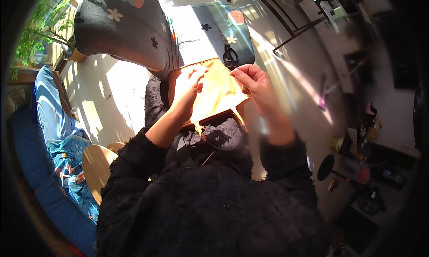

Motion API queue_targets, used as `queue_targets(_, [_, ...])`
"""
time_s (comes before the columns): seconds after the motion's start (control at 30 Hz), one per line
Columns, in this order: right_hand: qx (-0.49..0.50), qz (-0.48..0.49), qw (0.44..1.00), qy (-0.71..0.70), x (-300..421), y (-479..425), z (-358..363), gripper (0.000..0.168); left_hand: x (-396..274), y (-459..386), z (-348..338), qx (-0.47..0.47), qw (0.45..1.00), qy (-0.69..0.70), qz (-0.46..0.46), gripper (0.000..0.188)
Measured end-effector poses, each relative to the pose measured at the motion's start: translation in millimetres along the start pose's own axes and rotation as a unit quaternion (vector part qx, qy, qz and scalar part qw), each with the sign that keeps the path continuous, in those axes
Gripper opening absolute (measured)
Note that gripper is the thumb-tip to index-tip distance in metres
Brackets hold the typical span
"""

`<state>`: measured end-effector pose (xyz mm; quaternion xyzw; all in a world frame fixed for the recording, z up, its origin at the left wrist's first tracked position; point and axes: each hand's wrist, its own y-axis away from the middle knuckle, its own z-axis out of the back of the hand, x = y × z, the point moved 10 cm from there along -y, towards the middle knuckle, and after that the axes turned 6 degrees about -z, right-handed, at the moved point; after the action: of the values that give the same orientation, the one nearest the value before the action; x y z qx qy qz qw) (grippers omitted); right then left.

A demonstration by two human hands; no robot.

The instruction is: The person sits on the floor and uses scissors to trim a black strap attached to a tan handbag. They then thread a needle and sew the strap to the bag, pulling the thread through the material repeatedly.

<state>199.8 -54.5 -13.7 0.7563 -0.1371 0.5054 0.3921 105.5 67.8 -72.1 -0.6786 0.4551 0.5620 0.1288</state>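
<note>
A tan bag (218,86), brightly sunlit, rests across my lap, with a strap (200,131) hanging at its near edge. My left hand (187,86) lies over the left part of the bag with its fingers curled. Glare hides whether anything is between them. At the bag's right far corner, my right hand (253,81) pinches thumb and forefinger together. A thin dark strand (230,67) curves at these fingertips; its exact kind is unclear. Just beyond the bag, scissors (230,54) with black handles lie on a cushioned seat (194,29) in a grey patterned cover.
Another covered seat part (124,25) rises at the far left, near a leafy potted plant (43,29). To my left are a wooden stool or chair (97,166) and blue bedding (63,143). A dark metal frame (288,29) stands far right; assorted items clutter the right wall.
</note>
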Motion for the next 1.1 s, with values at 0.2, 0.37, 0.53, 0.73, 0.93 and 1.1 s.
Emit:
queue_targets(0.2, [0.006, 0.049, 0.998, 0.039, 3, 7, -11, 0.012, 8, 29, -51, 0.124, 0.97, 0.17, 0.121, 0.027])
queue_targets(0.37, [0.004, 0.021, 0.998, 0.064, -12, 9, -9, 0.013, -3, 25, -52, 0.1, 0.972, 0.188, 0.101, 0.029])
queue_targets(0.53, [0.009, -0.034, 0.999, 0.037, -20, 15, -13, 0.013, -3, 21, -48, 0.11, 0.979, 0.15, 0.079, 0.028])
queue_targets(0.73, [0.011, -0.028, 0.999, 0.035, -19, 16, -13, 0.019, -7, 17, -41, 0.085, 0.983, 0.148, 0.069, 0.025])
queue_targets(0.93, [0.025, -0.011, 0.999, 0.047, -19, 14, -15, 0.02, -9, 15, -39, 0.08, 0.981, 0.167, 0.062, 0.022])
queue_targets(1.1, [0.03, 0.013, 0.992, 0.123, -10, 16, -21, 0.019, -13, 15, -37, 0.06, 0.979, 0.185, 0.066, 0.023])
